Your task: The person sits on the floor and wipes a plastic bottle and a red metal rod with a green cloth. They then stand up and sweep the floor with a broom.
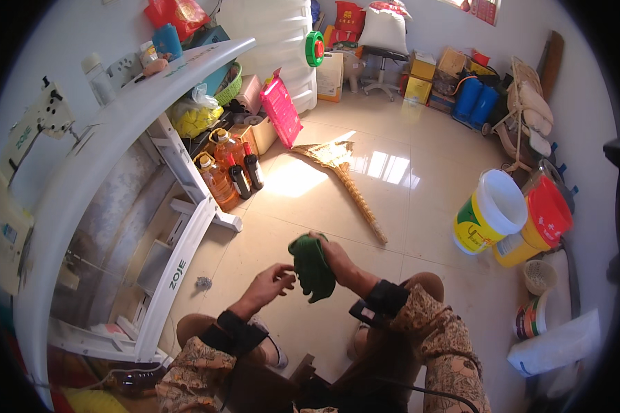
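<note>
A dark green piece of cloth [314, 271] hangs in front of me, between my knees and the straw broom on the floor. My right hand [341, 263] grips its upper right edge, with the thumb hidden or unclear. Just left of the cloth is my left hand [274, 284], its fingers apart and slightly curled, holding nothing. Whether its fingertips touch the cloth I cannot tell. The straw broom [359, 199] lies on the tiled floor beyond the cloth, its handle end pointing towards me.
At left stands a white sewing machine table [98, 131] on a metal frame. Oil jugs [219, 183], dark bottles [239, 178] and a pink package [281, 111] stand beyond it. Plastic buckets [478, 219] are at right; boxes [418, 90] and blue cylinders [480, 106] line the back wall.
</note>
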`<action>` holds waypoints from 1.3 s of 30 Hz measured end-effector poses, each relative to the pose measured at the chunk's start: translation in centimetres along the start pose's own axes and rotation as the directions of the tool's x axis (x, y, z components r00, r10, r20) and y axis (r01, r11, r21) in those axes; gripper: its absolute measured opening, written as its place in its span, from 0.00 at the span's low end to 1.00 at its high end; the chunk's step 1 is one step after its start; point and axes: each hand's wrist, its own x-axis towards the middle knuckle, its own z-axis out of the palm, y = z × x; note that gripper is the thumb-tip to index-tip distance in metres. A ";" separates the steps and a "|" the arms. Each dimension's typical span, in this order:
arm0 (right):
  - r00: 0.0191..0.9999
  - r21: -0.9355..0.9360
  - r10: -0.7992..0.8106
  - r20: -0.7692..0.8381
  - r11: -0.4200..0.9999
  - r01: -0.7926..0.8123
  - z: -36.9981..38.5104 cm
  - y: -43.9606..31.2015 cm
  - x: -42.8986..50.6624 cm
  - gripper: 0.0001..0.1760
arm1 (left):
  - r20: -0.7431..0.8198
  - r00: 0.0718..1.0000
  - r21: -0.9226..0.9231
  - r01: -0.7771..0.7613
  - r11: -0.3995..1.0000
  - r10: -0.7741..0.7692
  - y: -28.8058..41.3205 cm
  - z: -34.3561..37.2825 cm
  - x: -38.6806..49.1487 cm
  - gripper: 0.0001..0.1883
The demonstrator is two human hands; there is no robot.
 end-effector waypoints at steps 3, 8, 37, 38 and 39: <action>0.984 -0.043 0.131 -0.124 0.990 -0.137 -1.0 2.7 2.0 0.27 | -0.095 0.976 0.209 0.212 0.955 -0.195 -0.8 0.1 1.3 0.18; 0.943 0.209 0.328 -0.047 0.927 -0.312 -0.9 3.5 2.8 0.25 | -0.236 0.957 0.518 -0.024 0.855 0.170 0.3 1.0 1.8 0.15; 0.360 0.707 0.866 -0.346 0.493 -0.507 -0.1 7.6 1.9 0.30 | -0.042 0.925 0.198 0.378 0.904 -0.378 -0.8 5.4 9.2 0.30; 0.349 0.729 0.873 -0.340 0.479 -0.490 0.4 8.3 1.2 0.30 | -0.035 0.900 0.207 0.433 0.878 -0.435 -1.2 6.0 8.3 0.30; 0.312 0.768 0.894 -0.320 0.438 -0.467 0.8 9.0 0.4 0.30 | -0.042 0.896 0.222 0.439 0.871 -0.441 -1.6 6.5 7.3 0.29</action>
